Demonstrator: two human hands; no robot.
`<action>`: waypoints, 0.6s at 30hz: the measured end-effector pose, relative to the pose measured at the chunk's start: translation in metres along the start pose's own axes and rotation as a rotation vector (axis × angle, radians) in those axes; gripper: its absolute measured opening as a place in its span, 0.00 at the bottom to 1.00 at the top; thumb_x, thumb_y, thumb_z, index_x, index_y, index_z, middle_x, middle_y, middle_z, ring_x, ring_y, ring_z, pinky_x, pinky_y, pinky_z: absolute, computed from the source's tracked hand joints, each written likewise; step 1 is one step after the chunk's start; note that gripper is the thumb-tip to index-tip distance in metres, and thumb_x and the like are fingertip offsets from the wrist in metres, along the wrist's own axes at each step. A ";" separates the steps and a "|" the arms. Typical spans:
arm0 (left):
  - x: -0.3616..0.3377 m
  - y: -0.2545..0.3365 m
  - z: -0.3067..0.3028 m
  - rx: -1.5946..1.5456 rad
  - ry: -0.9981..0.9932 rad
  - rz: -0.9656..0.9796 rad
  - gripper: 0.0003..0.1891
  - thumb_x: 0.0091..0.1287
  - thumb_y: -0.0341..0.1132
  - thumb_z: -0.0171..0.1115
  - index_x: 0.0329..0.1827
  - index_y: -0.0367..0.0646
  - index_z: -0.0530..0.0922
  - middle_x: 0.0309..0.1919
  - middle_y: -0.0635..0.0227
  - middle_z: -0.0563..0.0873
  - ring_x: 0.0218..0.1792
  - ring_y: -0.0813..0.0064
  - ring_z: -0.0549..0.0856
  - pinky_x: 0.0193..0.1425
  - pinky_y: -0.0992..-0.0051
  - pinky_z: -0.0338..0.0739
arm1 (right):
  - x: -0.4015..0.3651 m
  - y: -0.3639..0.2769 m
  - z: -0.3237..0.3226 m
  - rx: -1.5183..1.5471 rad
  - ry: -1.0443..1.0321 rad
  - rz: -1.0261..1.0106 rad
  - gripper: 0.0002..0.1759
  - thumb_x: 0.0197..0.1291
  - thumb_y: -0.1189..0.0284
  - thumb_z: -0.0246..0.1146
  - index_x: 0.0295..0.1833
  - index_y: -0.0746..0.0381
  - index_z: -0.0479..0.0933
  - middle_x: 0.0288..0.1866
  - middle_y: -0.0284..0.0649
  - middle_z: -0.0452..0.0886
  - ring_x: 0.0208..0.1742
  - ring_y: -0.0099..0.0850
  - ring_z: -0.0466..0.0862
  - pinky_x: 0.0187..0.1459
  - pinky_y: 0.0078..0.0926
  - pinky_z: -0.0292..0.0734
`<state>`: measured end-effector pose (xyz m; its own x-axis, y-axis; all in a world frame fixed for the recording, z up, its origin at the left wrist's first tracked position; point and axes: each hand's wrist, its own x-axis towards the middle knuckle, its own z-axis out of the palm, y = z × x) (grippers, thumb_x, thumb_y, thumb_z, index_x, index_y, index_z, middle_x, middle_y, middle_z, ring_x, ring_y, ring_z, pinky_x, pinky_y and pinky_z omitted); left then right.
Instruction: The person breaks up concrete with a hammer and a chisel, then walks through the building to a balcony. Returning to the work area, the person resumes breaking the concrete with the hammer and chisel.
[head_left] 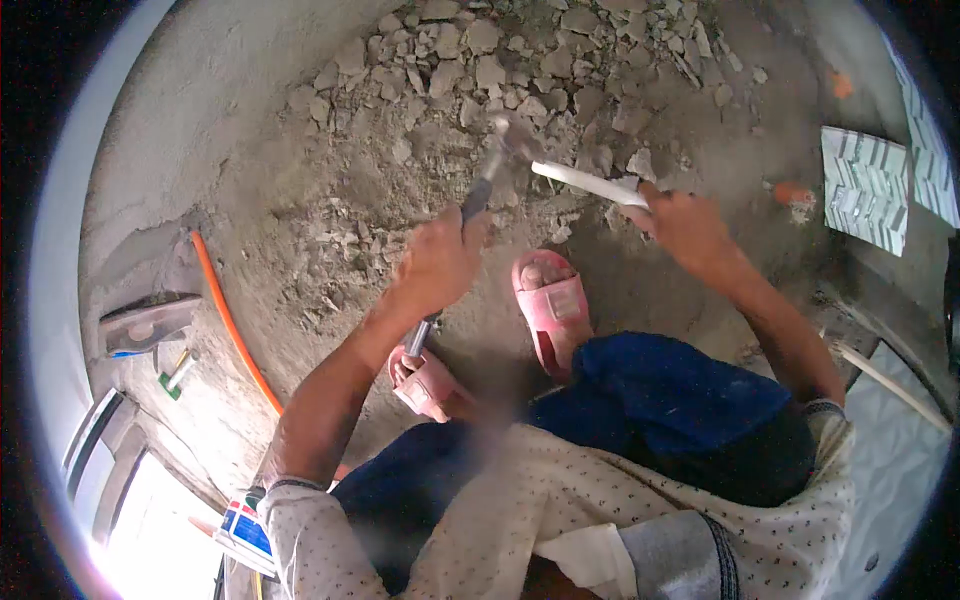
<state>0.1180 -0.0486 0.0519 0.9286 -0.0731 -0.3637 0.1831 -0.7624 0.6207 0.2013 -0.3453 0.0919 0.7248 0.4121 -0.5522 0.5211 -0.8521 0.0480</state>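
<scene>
My left hand (440, 262) is closed around a metal chisel (487, 178) with a dark grip. The chisel slants, and its bright lower end (424, 334) shows beside my pink sandal (428, 386). My right hand (686, 230) grips the white handle of a hammer (585, 182). Its blurred head overlaps the upper end of the chisel in this view. Beneath both tools lies rough grey floor (370, 230) strewn with crumbled mortar. Another pink sandal (553, 305) is planted between my hands.
Broken chunks of rubble (470, 60) are heaped ahead against the wall. An orange tube (232, 320) runs along the left, near a trowel-like metal tool (150, 322). At right are a patterned tile sheet (865, 188) and a pale stick (893, 384) over a whitish sheet (890, 470).
</scene>
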 end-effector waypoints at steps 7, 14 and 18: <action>-0.006 0.005 -0.004 0.016 0.064 0.115 0.12 0.68 0.37 0.52 0.36 0.36 0.74 0.26 0.41 0.79 0.26 0.45 0.81 0.27 0.54 0.75 | -0.001 0.003 0.005 0.004 0.090 -0.061 0.24 0.64 0.49 0.53 0.49 0.59 0.75 0.25 0.44 0.81 0.24 0.44 0.83 0.25 0.43 0.79; -0.002 -0.017 0.022 0.312 0.530 0.409 0.13 0.68 0.40 0.51 0.39 0.37 0.74 0.31 0.44 0.80 0.34 0.43 0.81 0.36 0.52 0.76 | -0.003 -0.001 0.006 -0.056 0.110 -0.026 0.22 0.63 0.49 0.55 0.44 0.58 0.76 0.19 0.44 0.78 0.22 0.46 0.81 0.22 0.43 0.76; -0.007 0.000 0.009 -0.045 -0.313 -0.145 0.22 0.70 0.48 0.50 0.45 0.33 0.72 0.37 0.41 0.80 0.41 0.41 0.81 0.43 0.49 0.73 | -0.003 0.003 0.001 -0.029 0.052 0.002 0.21 0.63 0.50 0.56 0.45 0.56 0.78 0.22 0.45 0.79 0.28 0.47 0.83 0.30 0.47 0.77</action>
<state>0.1090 -0.0539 0.0487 0.7490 -0.1649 -0.6418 0.3267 -0.7507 0.5742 0.2005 -0.3495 0.0929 0.7481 0.4273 -0.5077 0.5320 -0.8435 0.0739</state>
